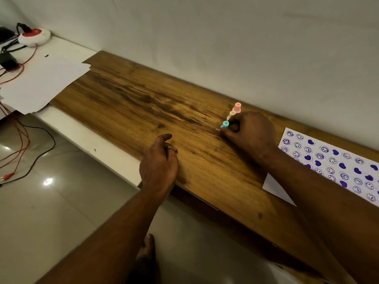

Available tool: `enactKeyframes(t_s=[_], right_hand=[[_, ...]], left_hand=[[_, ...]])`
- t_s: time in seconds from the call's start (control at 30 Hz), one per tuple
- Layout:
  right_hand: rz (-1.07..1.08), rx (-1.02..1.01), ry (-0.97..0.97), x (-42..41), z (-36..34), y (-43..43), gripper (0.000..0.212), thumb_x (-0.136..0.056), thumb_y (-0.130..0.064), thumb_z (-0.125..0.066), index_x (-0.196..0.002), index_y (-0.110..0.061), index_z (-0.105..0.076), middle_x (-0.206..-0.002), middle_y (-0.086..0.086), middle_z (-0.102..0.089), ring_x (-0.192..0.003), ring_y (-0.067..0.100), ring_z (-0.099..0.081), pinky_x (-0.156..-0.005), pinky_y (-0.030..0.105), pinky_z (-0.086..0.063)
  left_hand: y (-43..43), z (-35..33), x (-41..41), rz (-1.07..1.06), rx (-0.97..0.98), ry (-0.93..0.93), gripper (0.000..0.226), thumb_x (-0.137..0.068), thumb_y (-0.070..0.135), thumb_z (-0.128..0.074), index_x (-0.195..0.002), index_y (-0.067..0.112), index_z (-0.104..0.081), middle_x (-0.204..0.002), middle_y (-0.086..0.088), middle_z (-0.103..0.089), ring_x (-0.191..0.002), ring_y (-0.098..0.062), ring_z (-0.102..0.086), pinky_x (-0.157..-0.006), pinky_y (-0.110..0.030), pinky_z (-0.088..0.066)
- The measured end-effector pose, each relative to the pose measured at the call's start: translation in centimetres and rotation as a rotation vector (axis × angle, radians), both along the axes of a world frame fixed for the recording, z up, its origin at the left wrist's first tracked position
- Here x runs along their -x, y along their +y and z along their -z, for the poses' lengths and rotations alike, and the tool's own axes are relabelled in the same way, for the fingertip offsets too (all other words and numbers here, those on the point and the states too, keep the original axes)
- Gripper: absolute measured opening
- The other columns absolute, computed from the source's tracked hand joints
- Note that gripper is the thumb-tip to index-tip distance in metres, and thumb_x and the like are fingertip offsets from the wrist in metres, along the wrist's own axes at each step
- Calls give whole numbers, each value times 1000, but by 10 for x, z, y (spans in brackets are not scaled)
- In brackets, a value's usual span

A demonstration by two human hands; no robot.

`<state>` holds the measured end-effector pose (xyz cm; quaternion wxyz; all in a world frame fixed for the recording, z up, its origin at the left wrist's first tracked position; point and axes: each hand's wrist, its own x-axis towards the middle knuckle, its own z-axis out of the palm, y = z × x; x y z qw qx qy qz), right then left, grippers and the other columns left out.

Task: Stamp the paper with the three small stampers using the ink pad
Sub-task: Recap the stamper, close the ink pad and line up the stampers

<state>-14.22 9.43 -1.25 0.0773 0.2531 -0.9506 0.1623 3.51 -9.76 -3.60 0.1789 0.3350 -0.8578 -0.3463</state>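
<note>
Three small stampers stand in a row on the wooden desk (pixel 133 103): a pink stamper (pixel 237 107) farthest back, a cream stamper (pixel 231 114) in the middle and a blue stamper (pixel 225 124) nearest me. My right hand (pixel 249 133) curls around the blue stamper, fingertips on the desk beside it. My left hand (pixel 159 160) rests near the desk's front edge, fingers loosely bent, holding nothing. The paper (pixel 332 162), covered with several purple smiley and heart stamps, lies at the right, partly under my right forearm. No ink pad shows in view.
A stack of blank white sheets (pixel 43 83) lies at the desk's left end. Behind it are a round white and red socket (pixel 34 36), a black adapter (pixel 7 60) and red and black cables trailing to the tiled floor. A wall runs along the desk's back.
</note>
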Motion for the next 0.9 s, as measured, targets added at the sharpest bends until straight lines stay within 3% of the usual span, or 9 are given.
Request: enactKeyframes(t_s=[0.17,0.23,0.33,0.5,0.6,0.67,0.77,0.9], right_hand=[[15,120,39,-7,-27,2,56,-85,-79,-59,-106,-31,-79,-81,-11,-71,-76,10,-64,-63,26,-45],[40,143,33,-11,-46,13,52,-87,-77,-59,-106,-32,-79,-79,-15,-67,-75,8,-62,-65,28,-49],[75,170,36,-18,-76,50,48,-88,-74,-60,-104,-33,-78,-76,-16,-67,-76,8,-64,-69,30,-53],[199,88,-66,-62,-110,159,42,-84,-69,-69,-104,-33,-76,-83,-17,-70,-72,5,-65,-64,24,-43],[381,-33,-142,-118,-104,239,52,-76,-74,-71,-110,-34,-74,-105,-6,-74,-90,16,-69,-74,31,-51],[460,-158,-278,-151,-92,279,72,-72,-77,-71,-129,-34,-68,-131,3,-69,-114,26,-66,-90,39,-53],[491,-303,-461,-176,-76,313,91,-75,-80,-68,-150,-32,-50,-154,3,-53,-132,28,-58,-101,41,-51],[455,-383,-524,-182,-54,328,98,-83,-82,-57,-162,-30,-32,-169,3,-31,-150,30,-37,-122,45,-35]], left_hand=[[7,-7,3,17,-6,29,38,-106,25,-54,-144,32,-57,-103,18,-69,-76,12,-52,-64,-14,-32],[20,-13,7,91,25,75,39,-104,25,-56,-143,31,-58,-104,15,-70,-77,6,-55,-67,-16,-37],[49,-20,10,307,96,73,42,-101,29,-59,-143,33,-58,-111,12,-69,-80,-4,-58,-73,-25,-45],[108,-24,8,689,261,-55,49,-104,48,-53,-152,40,-48,-126,11,-65,-101,-9,-61,-83,-31,-52],[135,-20,2,824,407,-128,52,-105,58,-45,-153,37,-49,-141,6,-60,-116,-16,-61,-93,-34,-52],[145,-16,-2,859,458,-183,52,-105,60,-42,-152,38,-50,-146,4,-54,-124,-18,-55,-102,-37,-49],[156,-14,-6,876,494,-257,56,-106,63,-39,-158,43,-40,-150,2,-44,-134,-20,-45,-110,-40,-45],[167,-16,-10,895,579,-309,58,-106,66,-32,-160,46,-33,-147,2,-44,-132,-19,-42,-105,-38,-46]])
